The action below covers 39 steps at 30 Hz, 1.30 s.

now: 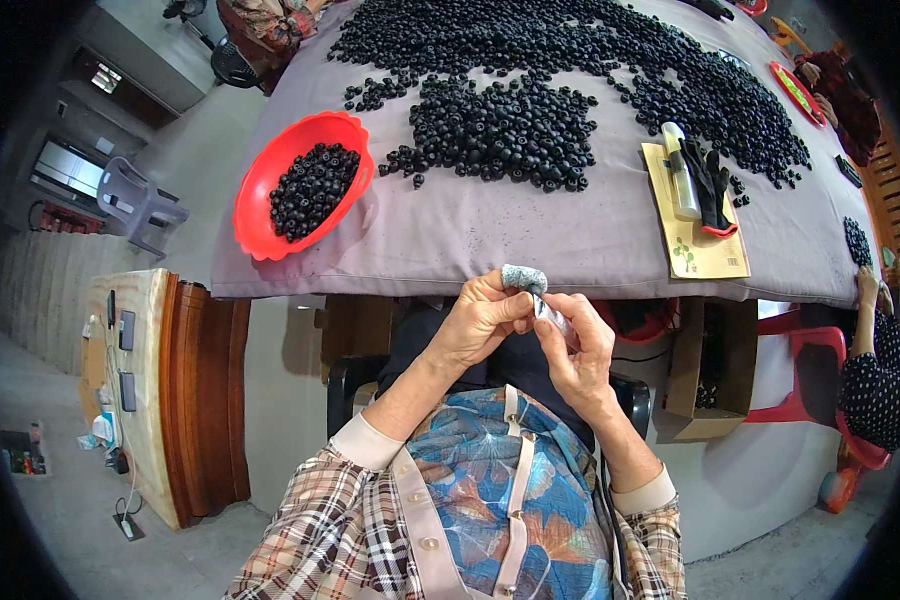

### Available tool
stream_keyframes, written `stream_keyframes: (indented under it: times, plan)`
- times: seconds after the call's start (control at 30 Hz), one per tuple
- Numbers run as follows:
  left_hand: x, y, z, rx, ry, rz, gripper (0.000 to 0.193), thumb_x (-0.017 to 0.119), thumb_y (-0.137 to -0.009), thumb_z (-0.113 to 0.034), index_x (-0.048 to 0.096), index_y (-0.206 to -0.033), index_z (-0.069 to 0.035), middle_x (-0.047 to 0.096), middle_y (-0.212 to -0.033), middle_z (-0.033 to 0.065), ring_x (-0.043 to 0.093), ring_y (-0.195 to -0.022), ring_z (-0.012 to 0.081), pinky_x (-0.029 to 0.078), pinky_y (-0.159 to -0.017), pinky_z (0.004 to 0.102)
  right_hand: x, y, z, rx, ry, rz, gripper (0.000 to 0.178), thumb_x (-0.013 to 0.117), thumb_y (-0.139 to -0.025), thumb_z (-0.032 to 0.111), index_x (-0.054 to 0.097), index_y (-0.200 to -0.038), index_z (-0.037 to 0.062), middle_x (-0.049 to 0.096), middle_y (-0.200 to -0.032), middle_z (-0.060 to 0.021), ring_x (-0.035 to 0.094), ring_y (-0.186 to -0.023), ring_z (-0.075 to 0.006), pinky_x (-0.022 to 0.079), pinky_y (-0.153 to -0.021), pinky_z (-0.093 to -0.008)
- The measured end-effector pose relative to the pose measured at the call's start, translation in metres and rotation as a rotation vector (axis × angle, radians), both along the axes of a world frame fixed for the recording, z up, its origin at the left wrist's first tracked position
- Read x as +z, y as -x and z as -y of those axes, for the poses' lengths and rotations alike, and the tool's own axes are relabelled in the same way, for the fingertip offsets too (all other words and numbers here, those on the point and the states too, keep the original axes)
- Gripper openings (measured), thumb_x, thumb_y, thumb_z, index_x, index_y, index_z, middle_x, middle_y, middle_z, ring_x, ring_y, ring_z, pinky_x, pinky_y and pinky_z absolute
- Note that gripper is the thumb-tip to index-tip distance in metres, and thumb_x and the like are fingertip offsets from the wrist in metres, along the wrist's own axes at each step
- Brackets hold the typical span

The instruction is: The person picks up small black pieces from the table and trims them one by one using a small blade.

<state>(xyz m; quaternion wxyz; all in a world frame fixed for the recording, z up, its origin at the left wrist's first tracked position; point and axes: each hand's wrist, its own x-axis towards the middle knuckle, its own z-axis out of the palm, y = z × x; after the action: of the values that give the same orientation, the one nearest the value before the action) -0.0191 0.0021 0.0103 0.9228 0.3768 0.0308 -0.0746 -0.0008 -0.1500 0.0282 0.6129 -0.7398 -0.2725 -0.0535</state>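
Note:
My left hand (480,318) and my right hand (575,345) meet in front of my chest, just below the table's near edge. Together they grip a small grey cloth piece (523,278) that sticks up between the fingertips; a pale, thin part of it runs down into my right hand. The grey-covered table (490,240) lies right beyond them. On it spreads a big heap of small black round pieces (530,120). A red bowl (255,215) at the left holds more of these black pieces (312,188).
A tan envelope (705,255) with a white tube (680,175) and a black glove (710,185) lies at the right. Other people sit at the far left, far right and right edge. A wooden cabinet (185,400) stands left; a cardboard box (705,370) under the table.

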Motion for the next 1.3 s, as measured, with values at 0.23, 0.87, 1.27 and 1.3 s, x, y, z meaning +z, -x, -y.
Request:
stream_keyframes:
  times: [0.23,0.87,1.27,1.3]
  plan:
    - [-0.0012,0.0002,-0.001,-0.009,0.007,0.032,0.018,0.061,-0.082,-0.009,0.059,-0.099,-0.001,0.061,-0.08,0.0036,0.053,-0.063,0.0083,0.045,-0.058,0.0201,-0.0007,-0.0001,-0.0003,-0.007,-0.011,-0.019,0.019,0.063,-0.075,0.003,0.058,-0.093,-0.0005,0.054,-0.07,-0.0074,0.047,-0.052,-0.0128,0.038,-0.046,-0.0249]
    - [0.0029,0.0009,-0.0026,0.005,-0.143,0.068,0.021,0.062,-0.082,-0.012,0.06,-0.101,-0.003,0.061,-0.081,0.0022,0.05,-0.065,0.0071,0.041,-0.058,0.0195,0.0053,-0.0016,0.0007,-0.003,0.056,-0.019,0.017,0.062,-0.076,0.004,0.059,-0.092,0.0012,0.05,-0.066,-0.0071,0.046,-0.049,-0.0141,0.037,-0.045,-0.0265]
    - [0.0039,0.0004,-0.0028,0.001,-0.13,0.034,0.021,0.062,-0.083,-0.011,0.059,-0.1,-0.001,0.06,-0.078,0.0023,0.051,-0.063,0.0077,0.042,-0.058,0.0196,0.0056,-0.0021,0.0014,0.027,0.019,-0.113,0.015,0.062,-0.078,0.007,0.059,-0.092,0.001,0.05,-0.066,-0.006,0.044,-0.05,-0.0119,0.035,-0.046,-0.0247]
    - [0.0041,0.0003,-0.0029,0.0,-0.13,0.034,0.021,0.062,-0.083,-0.011,0.059,-0.1,-0.001,0.06,-0.078,0.0023,0.051,-0.063,0.0077,0.042,-0.058,0.0196,0.0053,-0.0022,0.0019,0.027,0.031,-0.109,0.015,0.061,-0.078,0.007,0.06,-0.092,0.0009,0.051,-0.066,-0.0059,0.044,-0.05,-0.0118,0.035,-0.046,-0.0248]
